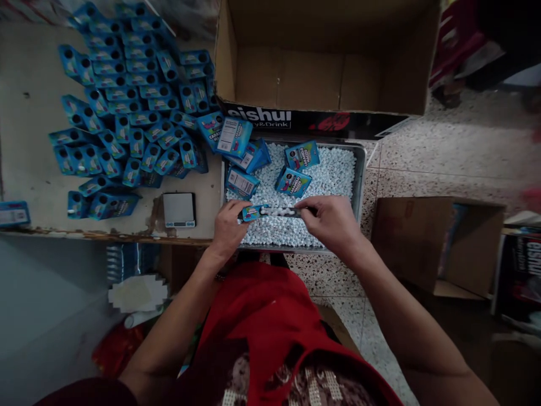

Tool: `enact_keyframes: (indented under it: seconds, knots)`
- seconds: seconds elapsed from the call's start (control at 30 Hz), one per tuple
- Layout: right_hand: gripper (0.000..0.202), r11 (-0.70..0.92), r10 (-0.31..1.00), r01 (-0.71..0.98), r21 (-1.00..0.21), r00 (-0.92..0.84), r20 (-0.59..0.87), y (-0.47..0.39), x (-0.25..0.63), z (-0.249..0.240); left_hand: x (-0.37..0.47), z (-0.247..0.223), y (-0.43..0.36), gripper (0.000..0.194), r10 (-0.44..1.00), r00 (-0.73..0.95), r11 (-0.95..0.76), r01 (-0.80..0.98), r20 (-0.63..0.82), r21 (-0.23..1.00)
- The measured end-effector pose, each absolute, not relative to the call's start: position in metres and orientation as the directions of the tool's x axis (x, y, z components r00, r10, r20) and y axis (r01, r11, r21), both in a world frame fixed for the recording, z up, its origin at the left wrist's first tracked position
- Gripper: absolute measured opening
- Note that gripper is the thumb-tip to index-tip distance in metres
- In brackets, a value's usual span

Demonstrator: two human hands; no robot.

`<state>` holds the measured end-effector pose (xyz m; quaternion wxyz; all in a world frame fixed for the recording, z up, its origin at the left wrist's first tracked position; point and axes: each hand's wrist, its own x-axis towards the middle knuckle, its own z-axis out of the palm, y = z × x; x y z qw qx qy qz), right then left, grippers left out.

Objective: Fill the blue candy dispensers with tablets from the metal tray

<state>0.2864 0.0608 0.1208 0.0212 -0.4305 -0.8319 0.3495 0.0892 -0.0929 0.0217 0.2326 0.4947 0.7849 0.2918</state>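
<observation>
Over a metal tray (360, 186) of small white candies (325, 169), my left hand (230, 225) grips a small blue candy box (252, 212) lying sideways, its end toward the right. In my right hand (329, 220) is a narrow scoop (282, 211) carrying white candies, its tip at the box's end. Whether the tip is inside the box cannot be made out. Two blue boxes (293, 181) rest on the candies just beyond my hands. Several more blue boxes (234, 137) are heaped at the tray's far left corner.
Many blue boxes (139, 84) with round holes stand on the table (29, 146) at left. A small digital scale (180, 210) sits near its front edge. Behind the tray is a large open cardboard box (308, 79); another carton (406, 242) is on the right.
</observation>
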Motion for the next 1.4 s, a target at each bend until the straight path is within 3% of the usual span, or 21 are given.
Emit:
enact_keyframes:
  seconds: [0.1, 0.2, 0.33, 0.43, 0.57, 0.7, 0.83, 0.93, 1.07, 1.2, 1.3, 1.4]
  knots:
    - [0.027, 0.454, 0.715, 0.695, -0.558, -0.658, -0.237, 0.050, 0.276, 0.138, 0.087, 0.019, -0.092, 0.031, 0.914, -0.397, 0.327, 0.598, -0.083, 0.732]
    - [0.029, 0.366, 0.771, 0.711, -0.601, -0.593, -0.231, 0.045, 0.311, 0.133, 0.083, 0.015, -0.093, 0.032, 0.904, -0.414, 0.342, 0.556, -0.104, 0.757]
    - [0.031, 0.000, 0.945, 0.854, -0.521, -0.170, -0.279, 0.037, 0.430, 0.081, 0.075, 0.014, -0.101, 0.035, 0.889, -0.440, 0.368, 0.523, -0.127, 0.769]
    - [0.037, -0.187, 0.958, 0.878, -0.440, 0.065, -0.279, 0.026, 0.488, 0.021, 0.071, 0.018, -0.111, 0.034, 0.862, -0.477, 0.428, 0.499, -0.174, 0.754]
    - [0.042, -0.264, 0.928, 0.710, -0.653, 0.003, -0.372, 0.017, 0.431, -0.055, 0.073, 0.022, -0.122, 0.036, 0.810, -0.523, 0.525, 0.445, -0.264, 0.726]
    - [0.039, -0.378, 0.864, 0.480, -0.792, -0.124, -0.488, 0.021, 0.327, -0.095, 0.081, 0.020, -0.125, 0.036, 0.791, -0.544, 0.564, 0.474, -0.279, 0.676]
    - [0.034, -0.534, 0.800, 0.248, -0.808, -0.162, -0.578, 0.028, 0.304, -0.093, 0.082, 0.015, -0.121, 0.036, 0.804, -0.547, 0.563, 0.568, -0.236, 0.600]
    - [0.033, -0.594, 0.753, 0.182, -0.784, -0.217, -0.621, 0.032, 0.324, -0.064, 0.079, 0.015, -0.113, 0.037, 0.803, -0.557, 0.568, 0.607, -0.212, 0.555]
    - [0.029, -0.592, 0.708, 0.218, -0.776, -0.320, -0.630, 0.043, 0.343, -0.007, 0.079, 0.024, -0.098, 0.035, 0.813, -0.536, 0.554, 0.588, -0.229, 0.590]
    - [0.024, -0.480, 0.695, 0.366, -0.798, -0.397, -0.600, 0.061, 0.342, 0.045, 0.087, 0.031, -0.083, 0.034, 0.850, -0.494, 0.474, 0.565, -0.183, 0.676]
    - [0.022, -0.293, 0.731, 0.525, -0.799, -0.416, -0.541, 0.074, 0.334, 0.078, 0.094, 0.027, -0.075, 0.033, 0.880, -0.461, 0.393, 0.570, -0.114, 0.722]
    - [0.022, 0.012, 0.779, 0.679, -0.734, -0.466, -0.418, 0.081, 0.322, 0.106, 0.100, 0.019, -0.072, 0.033, 0.896, -0.435, 0.349, 0.562, -0.091, 0.750]
